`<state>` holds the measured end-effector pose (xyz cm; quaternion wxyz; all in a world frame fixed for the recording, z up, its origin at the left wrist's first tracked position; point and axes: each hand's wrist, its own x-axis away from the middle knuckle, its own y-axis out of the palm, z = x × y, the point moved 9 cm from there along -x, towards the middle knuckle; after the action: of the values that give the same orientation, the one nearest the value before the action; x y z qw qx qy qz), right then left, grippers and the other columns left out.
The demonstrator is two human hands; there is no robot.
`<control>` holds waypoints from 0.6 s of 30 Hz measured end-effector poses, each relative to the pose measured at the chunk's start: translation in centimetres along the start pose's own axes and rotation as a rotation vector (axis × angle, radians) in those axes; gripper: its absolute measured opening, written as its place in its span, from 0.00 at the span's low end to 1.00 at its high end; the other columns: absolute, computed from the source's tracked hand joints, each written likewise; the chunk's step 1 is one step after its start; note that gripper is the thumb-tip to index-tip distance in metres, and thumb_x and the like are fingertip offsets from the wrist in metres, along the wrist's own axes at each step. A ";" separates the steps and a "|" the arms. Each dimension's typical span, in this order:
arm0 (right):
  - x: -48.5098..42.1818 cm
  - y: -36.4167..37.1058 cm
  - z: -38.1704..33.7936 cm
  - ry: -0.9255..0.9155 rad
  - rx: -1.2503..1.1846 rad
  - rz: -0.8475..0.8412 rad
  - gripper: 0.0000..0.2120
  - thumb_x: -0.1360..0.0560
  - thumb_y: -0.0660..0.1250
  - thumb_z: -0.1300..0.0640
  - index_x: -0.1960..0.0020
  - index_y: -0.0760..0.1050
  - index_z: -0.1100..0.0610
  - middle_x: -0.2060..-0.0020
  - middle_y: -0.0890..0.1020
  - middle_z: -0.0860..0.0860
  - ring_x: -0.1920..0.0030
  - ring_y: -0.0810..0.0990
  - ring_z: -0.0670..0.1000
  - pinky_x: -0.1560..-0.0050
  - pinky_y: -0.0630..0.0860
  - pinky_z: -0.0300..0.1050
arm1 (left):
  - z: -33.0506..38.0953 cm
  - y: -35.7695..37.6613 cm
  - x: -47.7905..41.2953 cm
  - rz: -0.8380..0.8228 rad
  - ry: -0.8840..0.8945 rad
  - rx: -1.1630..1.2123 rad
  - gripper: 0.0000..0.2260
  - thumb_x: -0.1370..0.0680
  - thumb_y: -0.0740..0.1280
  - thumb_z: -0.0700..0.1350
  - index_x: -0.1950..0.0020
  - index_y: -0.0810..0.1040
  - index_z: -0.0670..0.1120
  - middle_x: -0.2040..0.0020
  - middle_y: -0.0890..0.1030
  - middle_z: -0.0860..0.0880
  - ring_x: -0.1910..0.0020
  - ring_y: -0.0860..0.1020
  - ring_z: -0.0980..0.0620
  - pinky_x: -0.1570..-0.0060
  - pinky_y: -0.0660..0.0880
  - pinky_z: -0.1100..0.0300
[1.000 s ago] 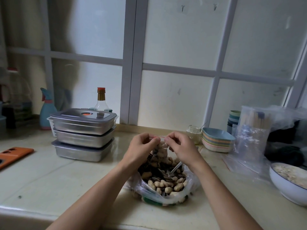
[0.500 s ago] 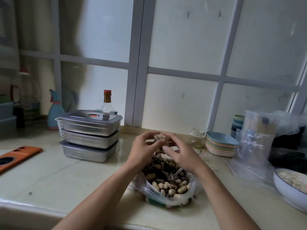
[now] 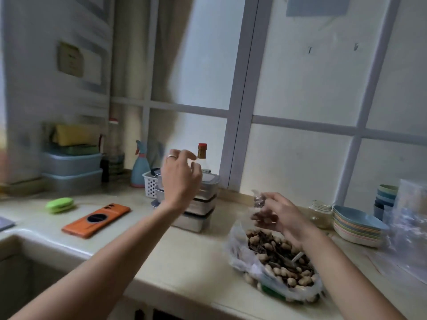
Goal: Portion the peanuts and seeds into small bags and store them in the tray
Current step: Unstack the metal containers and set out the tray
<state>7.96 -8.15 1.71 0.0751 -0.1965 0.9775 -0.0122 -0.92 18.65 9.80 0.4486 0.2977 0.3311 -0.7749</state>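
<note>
A clear plastic bag of peanuts and dark seeds [image 3: 275, 262] lies open on the counter at the right, with a metal spoon [image 3: 298, 257] stuck in it. My right hand [image 3: 279, 213] hovers just above it and pinches a small filled clear bag [image 3: 260, 202]. My left hand [image 3: 182, 176] is raised over the stack of three lidded steel trays [image 3: 201, 209], fingers loosely curled and holding nothing. The hand covers most of the top tray's lid.
An orange phone [image 3: 96, 220] and a green case [image 3: 59, 205] lie on the counter left of the trays. A sink [image 3: 27, 269] opens at lower left. A spray bottle [image 3: 139, 167], a sauce bottle [image 3: 201, 153], stacked plates [image 3: 355, 225] and a jar [image 3: 321, 213] line the back.
My left hand let go of the small bag and swung left and up to the steel trays. My right hand keeps the small bag. The view turned left.
</note>
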 end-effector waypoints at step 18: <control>-3.9 8.4 -2.1 0.046 0.070 0.285 0.15 0.22 0.68 0.45 0.52 0.78 0.58 0.67 0.78 0.56 0.72 0.75 0.50 0.69 0.76 0.42 | -11.0 0.2 -1.9 -0.479 -0.680 0.284 0.13 0.22 0.62 0.49 0.51 0.75 0.39 0.58 0.74 0.43 0.63 0.72 0.48 0.62 0.69 0.58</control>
<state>8.02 1.07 3.94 0.0602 -0.0527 0.9960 -0.0400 1.82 28.13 4.53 0.2943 -0.0009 0.1143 -0.9489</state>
